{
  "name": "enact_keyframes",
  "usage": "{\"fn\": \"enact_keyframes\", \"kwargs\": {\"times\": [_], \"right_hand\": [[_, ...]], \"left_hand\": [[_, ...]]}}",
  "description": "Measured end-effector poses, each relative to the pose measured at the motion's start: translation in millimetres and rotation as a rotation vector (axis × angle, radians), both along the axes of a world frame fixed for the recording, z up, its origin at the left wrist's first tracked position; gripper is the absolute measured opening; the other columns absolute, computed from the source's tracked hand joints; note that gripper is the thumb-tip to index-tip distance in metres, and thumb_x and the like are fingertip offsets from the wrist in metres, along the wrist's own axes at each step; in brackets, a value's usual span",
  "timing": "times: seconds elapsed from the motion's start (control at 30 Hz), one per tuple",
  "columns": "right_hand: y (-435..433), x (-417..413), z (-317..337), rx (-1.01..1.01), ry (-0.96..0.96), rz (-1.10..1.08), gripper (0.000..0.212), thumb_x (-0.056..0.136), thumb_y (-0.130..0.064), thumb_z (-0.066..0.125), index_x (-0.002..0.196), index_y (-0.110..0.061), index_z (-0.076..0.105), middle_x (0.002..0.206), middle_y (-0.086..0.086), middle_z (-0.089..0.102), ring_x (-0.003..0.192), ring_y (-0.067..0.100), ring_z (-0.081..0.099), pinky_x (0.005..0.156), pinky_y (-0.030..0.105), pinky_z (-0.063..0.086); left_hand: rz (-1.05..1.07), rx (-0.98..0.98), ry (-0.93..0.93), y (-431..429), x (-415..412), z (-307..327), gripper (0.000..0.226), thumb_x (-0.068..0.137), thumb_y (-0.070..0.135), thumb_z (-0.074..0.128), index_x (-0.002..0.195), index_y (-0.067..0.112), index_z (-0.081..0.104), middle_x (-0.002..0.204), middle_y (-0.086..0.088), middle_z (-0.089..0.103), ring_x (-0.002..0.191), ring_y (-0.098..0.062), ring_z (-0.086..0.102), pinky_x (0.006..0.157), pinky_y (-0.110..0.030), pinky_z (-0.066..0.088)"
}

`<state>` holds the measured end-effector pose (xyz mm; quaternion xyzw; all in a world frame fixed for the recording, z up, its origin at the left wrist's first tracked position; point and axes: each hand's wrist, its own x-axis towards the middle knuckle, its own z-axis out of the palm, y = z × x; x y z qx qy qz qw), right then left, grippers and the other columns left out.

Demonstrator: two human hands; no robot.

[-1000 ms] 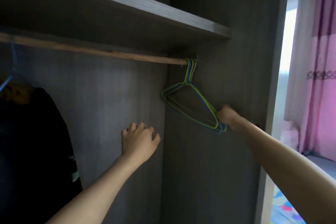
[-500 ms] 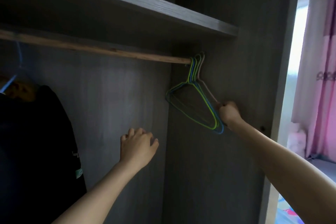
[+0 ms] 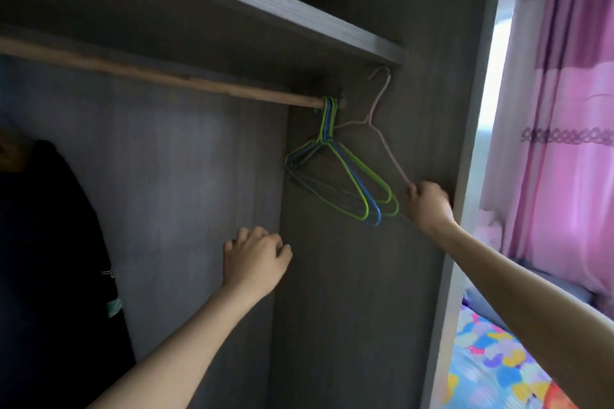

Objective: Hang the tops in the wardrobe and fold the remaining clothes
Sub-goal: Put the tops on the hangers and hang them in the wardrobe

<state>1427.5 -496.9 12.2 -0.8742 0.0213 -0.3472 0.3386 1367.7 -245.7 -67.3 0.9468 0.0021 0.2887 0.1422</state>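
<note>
While the left grip [image 3: 254, 262] hovers loosely curled and empty inside the wardrobe [image 3: 186, 176], the right grip [image 3: 428, 206] pinches the pink hanger [image 3: 368, 121] at its lower shoulder corner, hook clear of the rail [image 3: 166, 75]. Thin wire looks light and springy; holding nearer the neck should steady it.

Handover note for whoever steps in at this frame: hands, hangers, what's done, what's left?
Right hand grips the pink hanger by its lower corner; its hook is clear of the rod.
Left hand is loosely curled, holding nothing.
Green and blue hangers hang at the rod's right end; a dark garment hangs at the left.
Done: hanger in hand. Left: hang the tops, fold the rest; those clothes are not in view.
</note>
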Motion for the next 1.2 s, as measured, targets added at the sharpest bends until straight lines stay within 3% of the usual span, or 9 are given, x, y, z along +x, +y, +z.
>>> {"fn": "enact_keyframes", "kwargs": {"times": [0.23, 0.37, 0.5, 0.6, 0.7, 0.8, 0.87, 1.0, 1.2], "right_hand": [[-8.9, -63.1, -8.2, -0.115, 0.091, -0.035, 0.03, 0.099, -0.023, 0.045, 0.097, 0.003, 0.06, 0.092, 0.015, 0.062, 0.079, 0.03, 0.06, 0.07, 0.036, 0.053], [-28.6, -117.7, -24.7, -0.157, 0.145, -0.041, 0.03, 0.097, -0.021, 0.047, 0.101, 0.003, 0.065, 0.086, 0.012, 0.061, 0.06, 0.014, 0.05, 0.052, 0.02, 0.039], [-51.7, -170.8, -44.5, -0.204, 0.164, -0.105, 0.029, 0.098, -0.018, 0.048, 0.089, 0.001, 0.068, 0.069, 0.001, 0.056, 0.056, 0.015, 0.045, 0.055, 0.023, 0.033], [-82.8, -201.3, -51.8, -0.167, 0.221, -0.15, 0.034, 0.094, -0.017, 0.053, 0.063, -0.005, 0.062, 0.053, 0.006, 0.047, 0.052, 0.02, 0.041, 0.052, 0.026, 0.033], [-120.4, -235.1, -57.3, -0.138, 0.275, -0.179, 0.048, 0.09, -0.015, 0.059, 0.044, -0.02, 0.049, 0.042, -0.002, 0.04, 0.043, 0.012, 0.035, 0.041, 0.015, 0.027], [-173.6, -278.7, -66.9, -0.051, 0.358, -0.211, 0.049, 0.089, -0.014, 0.062, 0.042, -0.013, 0.047, 0.035, -0.011, 0.03, 0.034, 0.005, 0.025, 0.039, 0.015, 0.02], [-208.9, -305.0, -76.9, 0.037, 0.406, -0.243, 0.044, 0.088, -0.015, 0.064, 0.049, -0.001, 0.051, 0.037, -0.011, 0.029, 0.035, 0.004, 0.022, 0.039, 0.017, 0.019], [-277.1, -379.3, -98.9, 0.195, 0.416, -0.271, 0.038, 0.087, -0.012, 0.063, 0.05, -0.007, 0.057, 0.038, -0.003, 0.031, 0.032, 0.004, 0.022, 0.035, 0.013, 0.018], [-388.3, -494.1, -133.0, 0.277, 0.43, -0.418, 0.033, 0.085, -0.008, 0.066, 0.053, -0.004, 0.057, 0.037, -0.007, 0.035, 0.033, 0.004, 0.026, 0.036, 0.015, 0.022]], "left_hand": [[-0.166, -0.078, -0.041, -48.1, -12.9, -9.8, 0.033, 0.095, 0.04, 0.04, 0.117, 0.025, 0.06, 0.129, 0.004, 0.051, 0.122, -0.019, 0.039, 0.097, -0.034, 0.03], [-0.275, -0.171, -0.104, -72.7, -27.6, -25.8, 0.042, 0.093, 0.036, 0.048, 0.133, 0.022, 0.049, 0.136, -0.001, 0.047, 0.126, -0.023, 0.037, 0.098, -0.036, 0.031], [-0.369, -0.144, -0.057, -96.9, -48.0, -43.4, 0.066, 0.09, 0.035, 0.054, 0.148, 0.023, 0.023, 0.149, -0.009, 0.028, 0.135, -0.027, 0.025, 0.103, -0.04, 0.029], [-0.472, -0.115, 0.04, -117.2, -59.8, -55.9, 0.082, 0.09, 0.036, 0.056, 0.15, 0.025, 0.001, 0.155, -0.011, 0.01, 0.141, -0.029, 0.011, 0.11, -0.045, 0.022], [-0.562, -0.031, 0.103, -140.5, -64.2, -68.0, 0.103, 0.086, 0.041, 0.062, 0.146, 0.025, -0.019, 0.156, -0.015, -0.007, 0.144, -0.032, -0.004, 0.113, -0.05, 0.013], [-0.609, 0.131, 0.149, -175.4, -67.7, -91.3, 0.124, 0.076, 0.052, 0.068, 0.132, 0.027, -0.04, 0.152, -0.021, -0.023, 0.141, -0.038, -0.02, 0.113, -0.055, 0.002], [-0.654, 0.199, 0.123, -193.9, -71.0, -106.3, 0.137, 0.064, 0.056, 0.076, 0.134, 0.031, -0.039, 0.153, -0.027, -0.014, 0.14, -0.045, -0.011, 0.109, -0.063, 0.007], [-0.831, 0.332, -0.051, -265.5, -79.6, -144.1, 0.162, 0.018, 0.053, 0.09, 0.15, 0.025, 0.0, 0.129, -0.027, 0.05, 0.111, -0.046, 0.056, 0.077, -0.064, 0.046], [-1.079, 0.298, -0.017, -405.5, -115.7, -177.2, 0.15, 0.023, 0.039, 0.094, 0.147, 0.015, 0.014, 0.083, -0.016, 0.06, 0.066, -0.034, 0.062, 0.054, -0.041, 0.05]]}}
